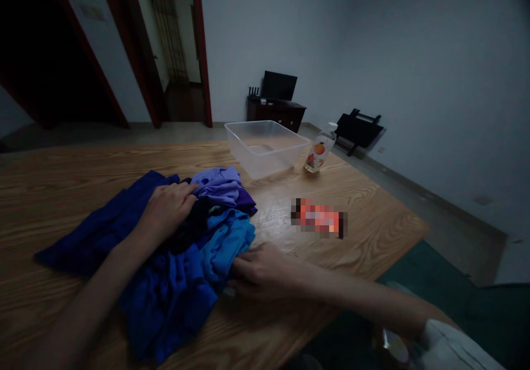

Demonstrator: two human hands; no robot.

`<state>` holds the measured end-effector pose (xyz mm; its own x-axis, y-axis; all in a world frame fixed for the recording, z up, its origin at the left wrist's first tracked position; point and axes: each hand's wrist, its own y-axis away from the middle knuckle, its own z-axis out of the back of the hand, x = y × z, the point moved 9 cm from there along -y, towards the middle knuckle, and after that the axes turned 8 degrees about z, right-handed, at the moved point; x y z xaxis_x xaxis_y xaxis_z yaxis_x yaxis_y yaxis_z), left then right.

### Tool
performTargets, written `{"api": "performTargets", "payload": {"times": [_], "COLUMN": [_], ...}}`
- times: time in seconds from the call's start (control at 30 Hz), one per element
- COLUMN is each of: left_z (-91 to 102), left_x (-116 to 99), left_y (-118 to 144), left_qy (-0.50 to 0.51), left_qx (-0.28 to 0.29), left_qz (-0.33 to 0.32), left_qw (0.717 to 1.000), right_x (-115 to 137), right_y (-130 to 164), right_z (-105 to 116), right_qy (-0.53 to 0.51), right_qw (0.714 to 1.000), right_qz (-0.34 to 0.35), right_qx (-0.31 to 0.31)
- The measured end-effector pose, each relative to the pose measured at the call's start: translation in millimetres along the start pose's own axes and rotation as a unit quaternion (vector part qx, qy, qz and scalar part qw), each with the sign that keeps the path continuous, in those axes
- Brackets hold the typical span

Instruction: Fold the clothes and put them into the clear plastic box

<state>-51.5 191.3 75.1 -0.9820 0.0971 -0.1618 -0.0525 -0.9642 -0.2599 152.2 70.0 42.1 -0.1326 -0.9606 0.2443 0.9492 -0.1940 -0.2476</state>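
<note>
A loose heap of clothes lies on the wooden table in front of me. It has a dark blue garment [103, 226] on the left, a lilac cloth [219, 185] at the back, a black cloth [194, 223] in the middle and blue clothing [176, 292] at the front. My left hand [168, 207] rests on top of the heap, fingers laid over the black and lilac cloth. Low on the right side, my right hand [263, 268] has its fingers curled onto the edge of a bright blue cloth [229, 240]; its fingertips are partly hidden.
Beyond the heap stands a clear plastic bin [265, 160], with a capped bottle [319, 150] beside it. A red packet, blurred out, [318, 217] lies right of the clothes. The wooden table [364, 221] ends at a corner on the right.
</note>
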Motion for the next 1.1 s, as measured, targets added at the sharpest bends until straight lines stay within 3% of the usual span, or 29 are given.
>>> {"api": "performTargets", "payload": {"times": [0.13,0.27,0.43,0.7,0.97,1.1], "left_z": [0.6,1.3,-0.1,-0.1,-1.9,-1.1], "left_x": [1.3,0.6,2.4,3.9,2.3,4.3], "left_y": [0.9,1.0,3.8,5.9,6.6,6.8], "left_qy": [-0.003,-0.003,0.014,0.018,0.007,0.015], "left_qx": [0.011,0.016,0.003,0.009,0.002,-0.002], "left_qz": [0.008,0.011,0.017,0.022,0.001,0.007], "left_qw": [1.000,1.000,1.000,1.000,1.000,1.000], "right_x": [5.5,-2.9,8.0,8.6,5.0,3.6], "right_y": [-17.5,-14.7,-2.2,5.7,11.0,8.9], "right_z": [-18.5,-25.9,-33.6,-32.0,-40.6,-43.8], "right_qy": [0.080,0.068,0.039,-0.005,-0.013,-0.017], "right_qw": [0.991,0.989,0.985,0.981,0.984,0.988], "right_qz": [0.107,0.120,0.150,0.166,0.150,0.144], "right_qx": [-0.030,-0.050,-0.072,-0.104,-0.094,-0.060]}}
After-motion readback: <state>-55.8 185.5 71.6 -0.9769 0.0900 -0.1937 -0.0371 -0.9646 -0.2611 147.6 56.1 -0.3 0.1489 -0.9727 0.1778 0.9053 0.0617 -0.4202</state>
